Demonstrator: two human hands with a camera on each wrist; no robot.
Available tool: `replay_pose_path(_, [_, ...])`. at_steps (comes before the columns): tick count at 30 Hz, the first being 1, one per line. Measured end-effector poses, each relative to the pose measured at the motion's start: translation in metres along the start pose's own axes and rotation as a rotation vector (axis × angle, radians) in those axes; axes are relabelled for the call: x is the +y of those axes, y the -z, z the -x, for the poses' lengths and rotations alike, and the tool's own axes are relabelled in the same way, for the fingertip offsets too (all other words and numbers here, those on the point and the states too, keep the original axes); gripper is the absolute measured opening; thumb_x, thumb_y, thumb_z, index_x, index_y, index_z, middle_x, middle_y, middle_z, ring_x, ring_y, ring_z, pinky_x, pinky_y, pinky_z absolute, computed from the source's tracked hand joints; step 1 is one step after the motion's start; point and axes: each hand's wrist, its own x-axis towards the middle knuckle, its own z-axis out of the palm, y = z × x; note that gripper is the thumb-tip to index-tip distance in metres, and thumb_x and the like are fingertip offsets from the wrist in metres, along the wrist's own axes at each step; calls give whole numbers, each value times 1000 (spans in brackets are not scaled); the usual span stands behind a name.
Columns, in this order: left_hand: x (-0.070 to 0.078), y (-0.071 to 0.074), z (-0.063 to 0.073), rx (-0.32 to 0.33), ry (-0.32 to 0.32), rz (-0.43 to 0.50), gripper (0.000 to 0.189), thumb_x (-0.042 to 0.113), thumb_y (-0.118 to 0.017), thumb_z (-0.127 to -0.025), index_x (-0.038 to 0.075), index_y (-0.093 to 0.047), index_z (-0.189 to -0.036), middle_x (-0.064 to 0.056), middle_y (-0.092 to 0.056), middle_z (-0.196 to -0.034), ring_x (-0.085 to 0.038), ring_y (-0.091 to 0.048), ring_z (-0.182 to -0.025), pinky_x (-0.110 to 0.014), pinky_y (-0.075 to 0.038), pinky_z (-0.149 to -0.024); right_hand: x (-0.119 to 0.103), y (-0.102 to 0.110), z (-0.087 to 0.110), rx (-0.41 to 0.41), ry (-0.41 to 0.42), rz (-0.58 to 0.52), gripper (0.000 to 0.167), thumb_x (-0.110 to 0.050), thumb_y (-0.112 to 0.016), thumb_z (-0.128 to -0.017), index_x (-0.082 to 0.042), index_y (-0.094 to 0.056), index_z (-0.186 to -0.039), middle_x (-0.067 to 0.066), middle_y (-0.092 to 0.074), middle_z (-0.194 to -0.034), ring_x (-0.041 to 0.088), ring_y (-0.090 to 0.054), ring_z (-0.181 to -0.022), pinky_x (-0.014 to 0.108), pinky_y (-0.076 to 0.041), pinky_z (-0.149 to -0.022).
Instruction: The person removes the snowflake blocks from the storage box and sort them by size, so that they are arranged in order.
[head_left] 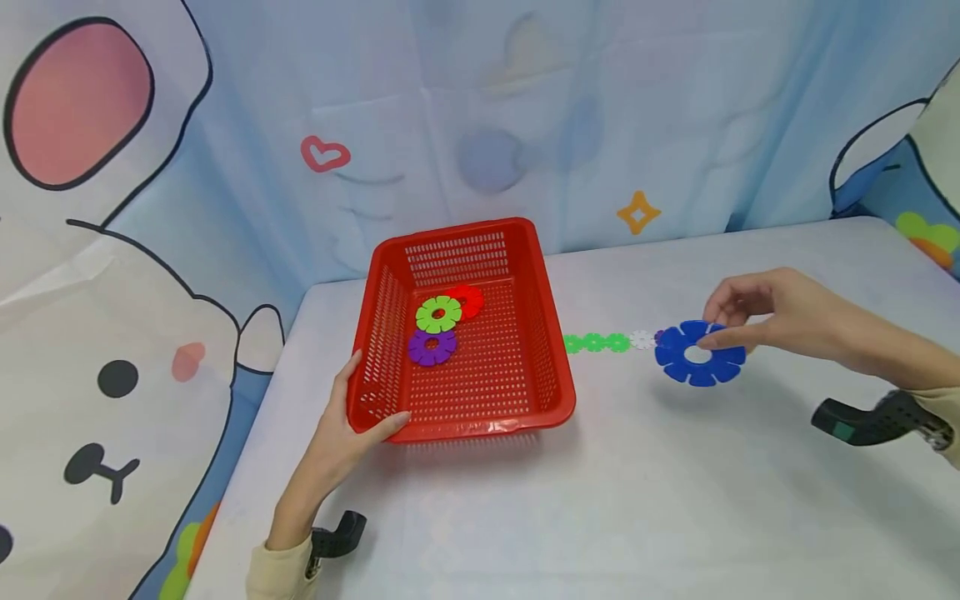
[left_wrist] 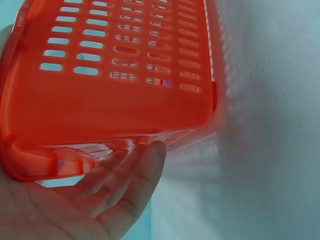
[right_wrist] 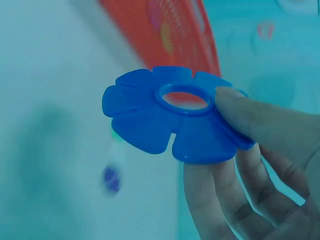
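- Right hand [head_left: 776, 310]: I find thumb and fingers pinching the large blue flower-shaped plastic disc [head_left: 700, 373], raised above the white-covered table [head_left: 637, 500].
- Left hand [head_left: 339, 442]: grips the red perforated plastic basket [head_left: 487, 429] at its eight o'clock corner, thumb over the rim.
- Governing relation, in my judgement: disc to basket. From the right hand, the basket lies well apart at nine o'clock; the left hand touches it.
- Axes: the disc is round, without a long axis. A row of small green and white flower-shaped pieces [head_left: 593, 342] runs nine-to-three between basket and disc.
- Inside the basket: lime-green flower disc [head_left: 438, 327], red flower disc [head_left: 473, 298] at its two o'clock, purple flower disc [head_left: 432, 357] at six.
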Motion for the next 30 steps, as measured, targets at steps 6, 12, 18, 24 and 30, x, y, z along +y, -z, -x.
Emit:
replay_pose_path(6, [-4,2,5,9,24,17,106,35,-80,-91,25,-8,-168,-14,-22,-168,-37,-29,-149,-65,-36,-116,66,2,4,-37,-139,-50,36,-27,-80,-95,-1,-66,-116,4,-67,-97,10,-65,-84,28,-59,-68])
replay_pose_path(12, [-5,6,5,28,17,-1,106,34,-79,-92,25,-7,-168,-15,-21,-169,-38,-29,-149,-66,-37,-115,109,2,-5,-42,-215,-107,49,-37,-74,-99,4,-62,-124,9,-66,-106,14,-67,-90,33,-61,-74])
replay_pose_path(18, [-6,5,4,19,32,17,106,33,-80,-91,27,-7,-168,-14,-22,-168,-37,-30,-149,-66,-34,-117,122,4,-21,-74,-217,-128,55,-37,-68,-103,8,-57,-133,18,-63,-120,18,-66,-100,36,-63,-80])
replay_pose_path(24, [-3,3,2,13,19,23,106,33,-80,-91,26,-8,-168,-14,-22,-168,-37,-30,-149,-66,-34,-117,116,0,-38,-85,-220,-157,56,-37,-70,-102,8,-57,-133,14,-66,-117,18,-66,-102,33,-62,-80])
replay_pose_path(30, [1,-1,0,-3,12,34,106,29,-79,-91,25,-7,-168,-16,-24,-167,-38,-32,-148,-66,-37,-116,117,0,-44,-86,-243,-165,59,-38,-71,-101,9,-56,-133,18,-67,-120,28,-64,-106,45,-62,-86])
